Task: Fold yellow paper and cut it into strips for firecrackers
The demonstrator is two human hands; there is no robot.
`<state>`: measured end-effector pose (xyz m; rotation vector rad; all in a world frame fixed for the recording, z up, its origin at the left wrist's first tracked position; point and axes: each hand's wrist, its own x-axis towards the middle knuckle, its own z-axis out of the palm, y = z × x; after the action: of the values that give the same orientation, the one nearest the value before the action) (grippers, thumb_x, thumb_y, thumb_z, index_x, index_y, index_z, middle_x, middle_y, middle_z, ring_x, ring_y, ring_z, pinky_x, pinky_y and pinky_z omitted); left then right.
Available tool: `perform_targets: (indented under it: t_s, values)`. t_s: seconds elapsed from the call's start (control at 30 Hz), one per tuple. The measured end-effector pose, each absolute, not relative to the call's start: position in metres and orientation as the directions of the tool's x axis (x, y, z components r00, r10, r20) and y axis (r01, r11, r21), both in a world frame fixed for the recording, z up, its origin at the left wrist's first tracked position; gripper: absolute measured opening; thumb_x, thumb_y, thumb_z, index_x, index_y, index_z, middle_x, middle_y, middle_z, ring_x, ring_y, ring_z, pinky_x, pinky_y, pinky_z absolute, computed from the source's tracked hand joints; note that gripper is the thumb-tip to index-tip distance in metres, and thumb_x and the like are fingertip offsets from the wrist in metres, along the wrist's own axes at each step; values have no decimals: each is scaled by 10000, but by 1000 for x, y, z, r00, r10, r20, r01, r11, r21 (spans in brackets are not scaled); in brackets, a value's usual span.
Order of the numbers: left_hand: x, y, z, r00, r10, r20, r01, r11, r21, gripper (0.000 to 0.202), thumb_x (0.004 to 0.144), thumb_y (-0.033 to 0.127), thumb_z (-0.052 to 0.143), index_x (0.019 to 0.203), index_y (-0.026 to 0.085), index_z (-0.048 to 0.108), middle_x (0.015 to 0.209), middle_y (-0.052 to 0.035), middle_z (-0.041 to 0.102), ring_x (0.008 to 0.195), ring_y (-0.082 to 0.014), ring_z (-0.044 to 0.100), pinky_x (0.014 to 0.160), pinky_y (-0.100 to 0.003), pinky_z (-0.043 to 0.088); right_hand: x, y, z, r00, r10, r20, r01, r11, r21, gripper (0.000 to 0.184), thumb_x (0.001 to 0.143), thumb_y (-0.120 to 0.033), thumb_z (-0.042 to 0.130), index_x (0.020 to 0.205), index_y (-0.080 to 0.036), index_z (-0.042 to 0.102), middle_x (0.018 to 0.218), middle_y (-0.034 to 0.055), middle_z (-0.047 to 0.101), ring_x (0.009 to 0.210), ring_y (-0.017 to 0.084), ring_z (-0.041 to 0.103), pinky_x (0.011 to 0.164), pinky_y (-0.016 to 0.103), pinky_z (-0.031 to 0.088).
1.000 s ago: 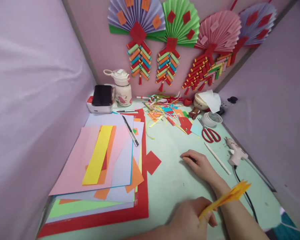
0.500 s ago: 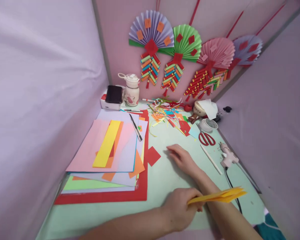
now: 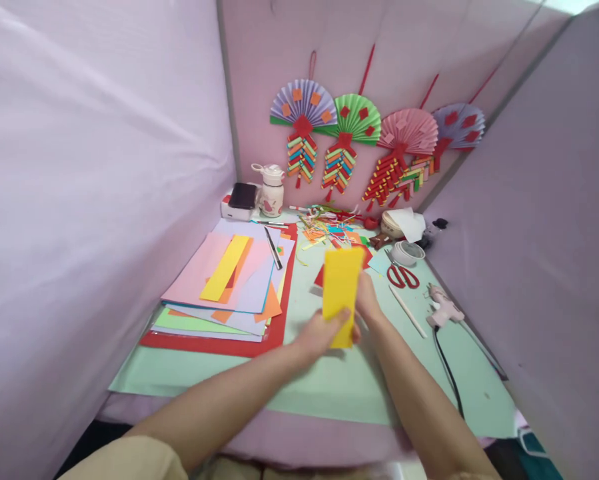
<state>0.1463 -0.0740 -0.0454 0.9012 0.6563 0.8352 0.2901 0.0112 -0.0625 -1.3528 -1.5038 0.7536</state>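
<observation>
A folded yellow paper strip (image 3: 341, 283) stands upright above the pale green mat (image 3: 329, 380). My left hand (image 3: 319, 335) pinches its lower end, thumb across the front. My right hand (image 3: 366, 300) is closed on its right edge, the fingers partly hidden behind the paper. A small red paper square (image 3: 320, 276) peeks out behind the strip's left side.
A stack of coloured paper sheets (image 3: 229, 287) with a craft knife (image 3: 273, 248) lies at the left. Red scissors (image 3: 402, 275), a white stick (image 3: 407, 311), a glue gun (image 3: 443, 308) with black cable and a tape roll (image 3: 408, 253) lie at the right. Paper scraps (image 3: 329, 227) and fan decorations (image 3: 364, 127) are at the back.
My left hand has brought the yellow strip from low at the right up to the middle and turned it upright. My right hand has lifted off the mat and taken hold of it.
</observation>
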Motion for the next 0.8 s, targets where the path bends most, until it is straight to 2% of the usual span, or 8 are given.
perform_targets:
  t_s: [0.13,0.17,0.23,0.37,0.53,0.63,0.7,0.8]
  values:
    - [139,-32,-32,543,779,-313,-373,558,741,676,805,741,386,1028,134,582,726,-83,665,652,-205,661,635,-338,520,336,-8,-51,297,937,185,-16,198,-980,282,705,-403,669,871,-233,517,733,-21,596,646,148,572,618,292,466]
    - [139,-23,-31,567,754,-332,-359,589,724,729,797,771,335,1020,125,589,732,-99,671,663,-216,668,641,-350,525,341,-13,-48,282,947,152,-105,187,-977,299,684,-402,690,865,-233,522,736,-19,599,658,151,581,631,299,474]
    - [142,-12,-34,618,707,-343,-329,630,704,816,781,808,248,989,105,607,742,-128,680,679,-235,675,638,-359,529,342,-22,-45,147,982,115,-143,137,-980,290,667,-380,713,844,-227,543,725,-18,601,662,152,584,646,302,475]
    - [157,-7,-46,644,689,-333,-332,644,689,858,768,824,207,967,101,624,788,-148,696,681,-242,680,631,-363,535,321,-35,-45,-59,990,125,108,131,-986,165,703,-322,678,771,-203,585,704,-10,604,641,144,547,628,283,443]
    - [165,-14,-52,595,738,-319,-372,605,704,704,831,728,346,1003,104,623,844,-140,706,690,-220,686,673,-354,549,303,-36,-50,38,940,339,435,290,-853,75,713,-268,622,699,-205,583,737,-7,563,657,144,488,643,282,415]
    - [164,-15,-55,563,777,-282,-341,529,777,405,853,467,585,1015,100,631,874,-120,713,712,-193,682,699,-312,547,301,-34,-55,87,913,399,465,317,-827,58,726,-259,597,732,-206,575,751,-7,544,660,144,483,647,283,420]
    - [163,-16,-58,515,821,-245,-324,451,831,305,829,344,646,1013,101,639,874,-106,716,705,-181,676,710,-305,543,299,-34,-58,149,897,417,459,311,-832,130,718,-258,607,833,-203,580,804,2,548,665,142,486,648,286,436]
    - [161,-17,-61,464,862,-206,-295,369,881,318,842,378,624,990,99,653,847,-107,720,682,-192,672,719,-341,542,295,-35,-60,214,883,418,437,296,-849,353,707,-284,636,1042,-190,576,928,40,557,711,152,522,637,293,467]
